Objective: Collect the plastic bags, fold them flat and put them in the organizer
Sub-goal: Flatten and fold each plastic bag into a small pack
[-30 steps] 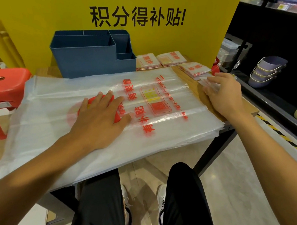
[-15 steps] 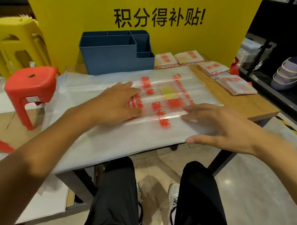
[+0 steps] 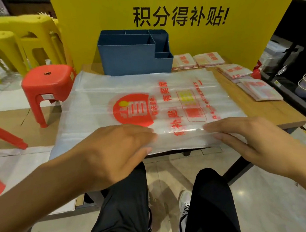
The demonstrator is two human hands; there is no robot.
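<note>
Left hand: my left hand lay at the near edge of the plastic bag, fingers nearly straight on the film. It was blurred, so I could not tell whether the thumb sat under the edge.
Plastic bag: it lay spread flat on top of a stack of like bags covering most of the wooden table, its near edge overhanging toward my knees, red print facing up.
Right hand: my right hand rested on the same near edge, fingers extended and flat, pressing rather than pinching.
Risk, slip: I judged the film slick; lifting the edge could have dragged several sheets at once or slid the overhanging stack off the table.
Risk, fold: uneven lift between the hands would likely have skewed the crease and trapped air, leaving a puffy fold.
Organizer: the blue organizer stood at the back of the table, just behind the stack. Its large compartment and smaller ones showed no bags, though their floors were hidden.
Folded bags: four small packets lay on the table right of the organizer, outside it.
</note>
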